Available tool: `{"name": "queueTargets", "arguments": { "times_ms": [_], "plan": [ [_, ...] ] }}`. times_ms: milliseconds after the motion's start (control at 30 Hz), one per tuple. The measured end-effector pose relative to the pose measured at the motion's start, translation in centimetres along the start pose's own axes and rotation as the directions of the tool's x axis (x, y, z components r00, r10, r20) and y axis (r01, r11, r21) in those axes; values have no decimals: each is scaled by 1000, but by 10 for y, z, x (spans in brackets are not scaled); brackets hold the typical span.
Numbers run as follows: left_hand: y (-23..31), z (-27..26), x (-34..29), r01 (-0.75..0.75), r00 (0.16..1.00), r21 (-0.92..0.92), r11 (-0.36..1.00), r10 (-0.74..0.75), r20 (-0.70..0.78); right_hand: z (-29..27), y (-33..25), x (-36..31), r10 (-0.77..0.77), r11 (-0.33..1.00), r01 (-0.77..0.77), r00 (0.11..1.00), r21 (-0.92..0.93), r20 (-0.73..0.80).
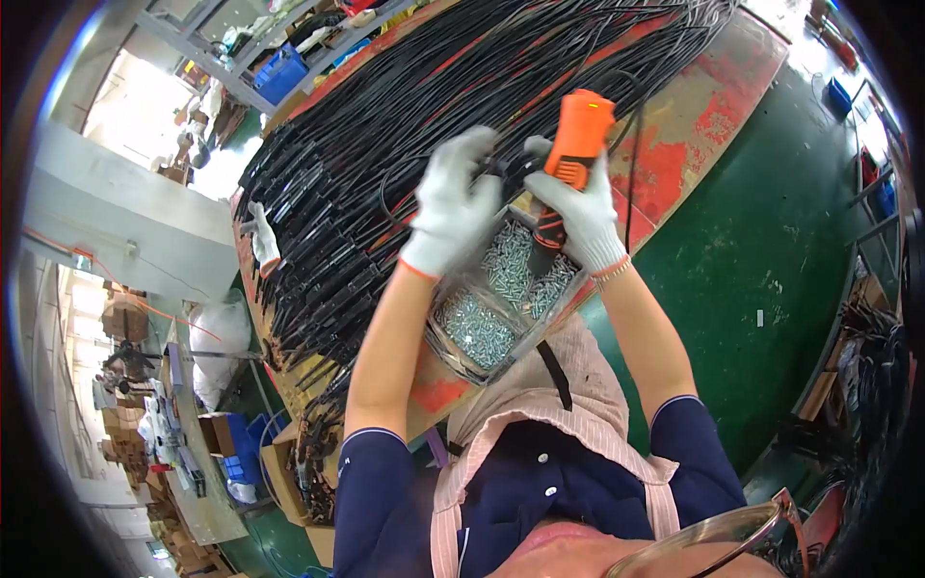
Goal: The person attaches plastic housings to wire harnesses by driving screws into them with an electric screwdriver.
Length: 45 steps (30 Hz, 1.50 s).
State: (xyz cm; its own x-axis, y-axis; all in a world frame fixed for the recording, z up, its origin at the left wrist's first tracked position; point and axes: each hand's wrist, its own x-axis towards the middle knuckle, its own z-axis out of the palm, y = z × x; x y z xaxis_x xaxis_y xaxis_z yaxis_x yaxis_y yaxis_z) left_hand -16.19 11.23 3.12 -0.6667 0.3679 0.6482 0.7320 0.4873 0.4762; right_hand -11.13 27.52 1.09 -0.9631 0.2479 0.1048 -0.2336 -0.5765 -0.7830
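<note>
My right hand (pixel 590 217), in a white glove with an orange cuff, is wrapped round an orange and black cordless screwdriver (pixel 585 120). To its left, my gloved left hand (pixel 448 207) is raised with its fingers curled, smeared by motion. A dark piece shows beside its fingertips, but whether they grip it is unclear. Below both hands a divided box (pixel 521 349) holds many small silver screws (pixel 474 328). Black cables (pixel 424 96) with dark, long connector-like ends (pixel 313 236) spread over the worktable (pixel 665 164) beyond and to the left of my hands.
A loose white glove (pixel 262 239) lies at the table's left edge. A cardboard box (pixel 284 482) of brownish parts stands at the lower left. Shelving with a blue bin (pixel 279 74) is at the far left. Green floor (pixel 732 260) runs along the right side.
</note>
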Motion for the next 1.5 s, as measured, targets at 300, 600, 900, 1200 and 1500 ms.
{"name": "queueTargets", "arguments": {
  "times_ms": [300, 600, 900, 1200, 1500],
  "plan": [
    [-106, -19, -45, -101, 613, 648, 755, -466, 638, -19, 10, 17, 51, 999, -51, 998, 1, 23],
    [-94, -18, 32, 257, 920, -26, 966, -236, 314, -65, -35, -31, -191, 970, 226, 940, 94, -283],
    [-201, -30, 50, 905, 342, 108, 412, -854, 391, -79, -30, -46, -164, 974, 204, 937, 102, -309],
    [-179, -69, 22, 87, 863, 908, 409, -487, 136, -52, -43, -45, -114, 991, 130, 956, 39, -270],
    [-182, -63, 21, 798, 579, 250, 549, -813, -66, -19, -7, -56, -16, 990, -6, 988, -142, -155]
  ]
}}
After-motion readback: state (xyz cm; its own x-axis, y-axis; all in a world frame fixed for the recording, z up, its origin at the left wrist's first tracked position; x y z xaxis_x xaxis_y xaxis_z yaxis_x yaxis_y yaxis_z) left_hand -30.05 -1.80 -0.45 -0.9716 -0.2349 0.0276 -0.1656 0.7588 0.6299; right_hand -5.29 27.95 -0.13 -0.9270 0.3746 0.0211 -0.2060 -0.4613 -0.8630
